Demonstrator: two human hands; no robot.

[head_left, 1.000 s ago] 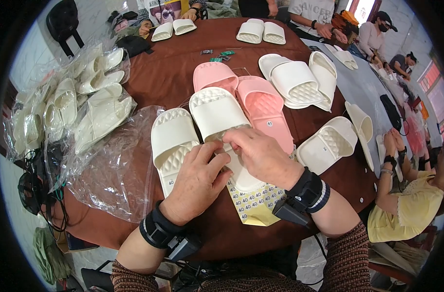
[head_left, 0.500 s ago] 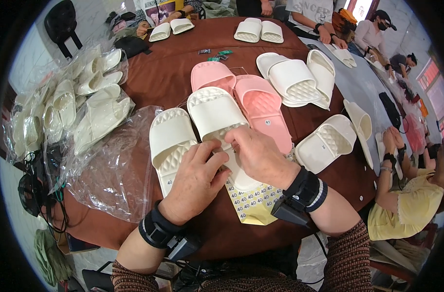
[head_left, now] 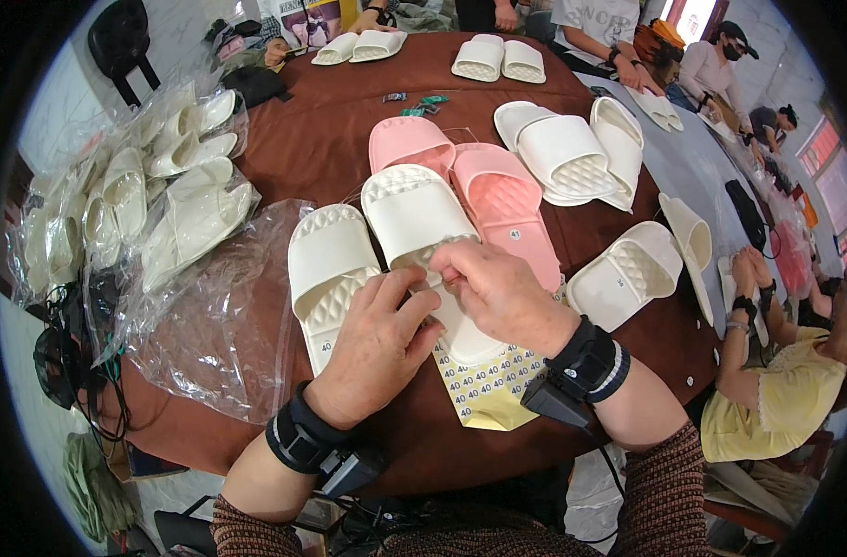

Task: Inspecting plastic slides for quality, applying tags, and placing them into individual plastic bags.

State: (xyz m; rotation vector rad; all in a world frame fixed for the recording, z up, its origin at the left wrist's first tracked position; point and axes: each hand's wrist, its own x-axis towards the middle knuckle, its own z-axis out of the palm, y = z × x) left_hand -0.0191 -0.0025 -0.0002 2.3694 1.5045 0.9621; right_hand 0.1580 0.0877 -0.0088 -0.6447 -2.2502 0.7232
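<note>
While both hands point(head_left: 442, 306) pinch one white slipper point(head_left: 423, 227), pink slippers point(head_left: 493, 200) crowd beside it.

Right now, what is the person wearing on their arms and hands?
Both hands are bare, with no gloves. The left hand and the right hand each have a black wrist strap with a small black box clipped on. The right strap has a white stripe. The knitted sleeves are speckled brown.
</note>
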